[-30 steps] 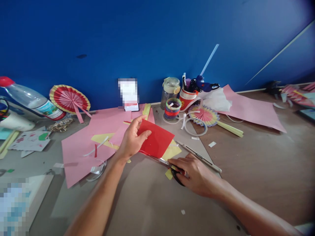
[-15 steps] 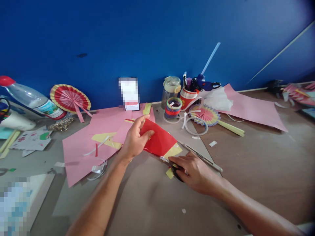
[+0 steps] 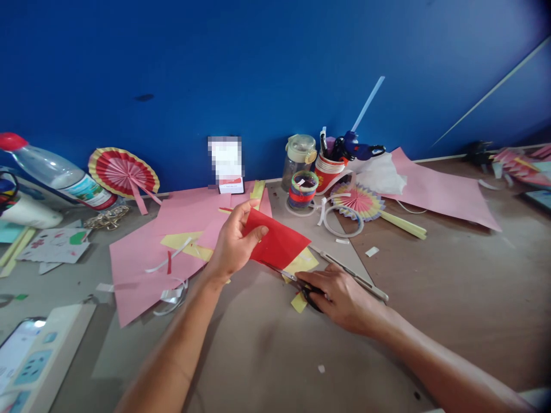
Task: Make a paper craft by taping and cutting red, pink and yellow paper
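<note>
Blue wall (image 3: 181, 74) | red paper (image 3: 280, 239): smooth, straight-edged | left hand (image 3: 236, 241) pinching it | right hand (image 3: 344, 295) gripping scissors (image 3: 290, 276)

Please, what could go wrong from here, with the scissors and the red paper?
The left hand holds the red paper near the blades of the scissors, so a slip might nick it. The paper is tilted, so it might bend and spoil the cut. The slim grey tool lies close beside the right hand, which could knock it.

Pretty plain setup: deep blue wall (image 3: 193, 63) with a dark smudge (image 3: 144, 97) and pale slanted line (image 3: 488, 94), grey-and-brown worktop (image 3: 258, 361), soft light.
</note>
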`<state>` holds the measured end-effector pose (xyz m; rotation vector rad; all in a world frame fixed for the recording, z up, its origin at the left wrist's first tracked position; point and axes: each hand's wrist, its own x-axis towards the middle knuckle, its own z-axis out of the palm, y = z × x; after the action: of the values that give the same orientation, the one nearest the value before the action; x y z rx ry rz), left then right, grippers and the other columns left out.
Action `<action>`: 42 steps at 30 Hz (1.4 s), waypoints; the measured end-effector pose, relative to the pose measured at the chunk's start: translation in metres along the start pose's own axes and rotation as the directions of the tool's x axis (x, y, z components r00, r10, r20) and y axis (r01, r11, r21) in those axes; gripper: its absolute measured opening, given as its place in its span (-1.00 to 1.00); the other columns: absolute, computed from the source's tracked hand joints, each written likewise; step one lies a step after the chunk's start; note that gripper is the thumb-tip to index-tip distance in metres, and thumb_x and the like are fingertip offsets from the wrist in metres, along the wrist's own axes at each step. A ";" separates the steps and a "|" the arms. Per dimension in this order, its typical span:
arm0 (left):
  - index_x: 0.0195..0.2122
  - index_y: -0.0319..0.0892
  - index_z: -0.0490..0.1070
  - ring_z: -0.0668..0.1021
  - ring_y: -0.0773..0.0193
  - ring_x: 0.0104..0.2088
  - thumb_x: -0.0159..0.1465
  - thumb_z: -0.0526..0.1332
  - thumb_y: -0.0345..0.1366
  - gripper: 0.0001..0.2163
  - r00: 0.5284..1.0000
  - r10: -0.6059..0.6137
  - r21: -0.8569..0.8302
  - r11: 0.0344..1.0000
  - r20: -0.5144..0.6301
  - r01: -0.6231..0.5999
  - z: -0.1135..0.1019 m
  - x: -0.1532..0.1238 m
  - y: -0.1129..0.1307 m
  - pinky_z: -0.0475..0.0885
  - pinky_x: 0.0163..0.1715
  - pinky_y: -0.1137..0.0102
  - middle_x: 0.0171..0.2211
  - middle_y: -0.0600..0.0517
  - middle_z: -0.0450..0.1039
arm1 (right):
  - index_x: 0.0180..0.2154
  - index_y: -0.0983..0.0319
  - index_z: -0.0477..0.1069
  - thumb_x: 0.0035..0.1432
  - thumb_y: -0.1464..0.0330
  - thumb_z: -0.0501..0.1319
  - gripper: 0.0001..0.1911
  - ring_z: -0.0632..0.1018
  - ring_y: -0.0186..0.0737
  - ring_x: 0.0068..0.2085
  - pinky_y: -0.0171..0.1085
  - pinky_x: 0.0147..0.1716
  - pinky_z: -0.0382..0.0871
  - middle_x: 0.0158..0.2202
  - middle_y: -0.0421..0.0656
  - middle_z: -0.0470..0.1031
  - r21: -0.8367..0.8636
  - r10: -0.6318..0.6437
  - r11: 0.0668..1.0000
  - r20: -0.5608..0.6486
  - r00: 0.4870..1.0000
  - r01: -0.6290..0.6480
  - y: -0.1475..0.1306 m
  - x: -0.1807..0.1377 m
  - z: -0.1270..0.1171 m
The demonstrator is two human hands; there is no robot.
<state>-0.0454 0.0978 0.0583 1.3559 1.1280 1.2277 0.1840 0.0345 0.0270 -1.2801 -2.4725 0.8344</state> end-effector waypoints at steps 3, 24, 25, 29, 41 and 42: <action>0.06 -0.09 0.31 0.55 0.29 -0.39 0.16 0.31 -0.31 -0.57 1.000 0.011 0.008 1.000 -0.002 -0.011 -0.001 0.000 -0.001 0.48 -0.39 0.44 -0.35 0.07 0.49 | -0.04 0.24 0.41 0.15 0.50 0.07 -0.66 0.56 -0.11 -0.22 -0.16 -0.18 0.14 -0.24 -0.11 0.59 -0.052 0.007 0.999 0.027 1.000 -0.006 0.001 0.000 -0.003; -0.03 -0.11 0.35 0.55 0.30 -0.38 0.14 0.31 -0.27 -0.65 0.982 0.041 -0.029 0.998 -0.185 -0.047 -0.006 0.004 0.001 0.47 -0.38 0.45 -0.33 0.07 0.48 | 0.02 0.21 0.37 0.12 0.46 0.08 -0.60 0.51 -0.23 -0.32 -0.20 -0.16 0.17 -0.23 -0.14 0.59 -0.047 -0.005 0.999 -0.073 0.997 0.001 0.004 0.002 -0.004; -0.05 -0.11 0.36 0.55 0.31 -0.38 0.14 0.31 -0.26 -0.66 0.973 0.051 -0.043 0.997 -0.225 -0.063 -0.009 0.005 0.000 0.47 -0.37 0.44 -0.33 0.07 0.48 | 0.02 0.20 0.37 0.13 0.45 0.08 -0.60 0.51 -0.23 -0.32 -0.21 -0.16 0.18 -0.23 -0.15 0.59 -0.040 0.001 0.999 -0.081 0.997 -0.004 0.006 0.003 -0.005; -0.08 -0.11 0.36 0.57 0.27 -0.34 0.13 0.32 -0.24 -0.66 0.946 0.034 -0.142 0.986 -0.321 -0.084 -0.015 0.010 -0.002 0.48 -0.34 0.41 -0.29 0.04 0.50 | 0.02 0.17 0.38 0.13 0.46 0.08 -0.60 0.50 -0.25 -0.33 -0.21 -0.14 0.20 -0.30 -0.18 0.57 -0.038 0.008 0.999 -0.078 0.997 -0.011 0.011 0.002 -0.008; -0.13 -0.12 0.36 0.59 0.23 -0.26 0.15 0.31 -0.21 -0.72 0.980 -0.010 -0.228 0.973 -0.196 -0.036 -0.017 0.009 0.006 0.49 -0.27 0.40 -0.22 0.01 0.53 | 0.01 0.22 0.45 0.06 0.44 0.09 -0.55 0.52 -0.25 -0.32 -0.31 -0.26 0.35 -0.23 -0.14 0.59 0.160 0.172 0.977 -0.192 0.966 -0.142 0.025 0.005 -0.023; -0.10 -0.11 0.37 0.59 0.23 -0.27 0.15 0.32 -0.20 -0.69 0.989 -0.031 -0.223 0.975 -0.147 -0.002 -0.018 0.009 0.008 0.49 -0.29 0.40 -0.20 0.00 0.52 | 0.02 0.23 0.45 0.05 0.45 0.09 -0.54 0.53 -0.25 -0.32 -0.33 -0.29 0.36 -0.23 -0.14 0.59 0.196 0.179 0.970 -0.183 0.967 -0.143 0.026 0.005 -0.026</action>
<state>-0.0625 0.1065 0.0682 1.1001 1.0649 1.4192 0.2103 0.0604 0.0321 -1.4363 -2.1077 0.8985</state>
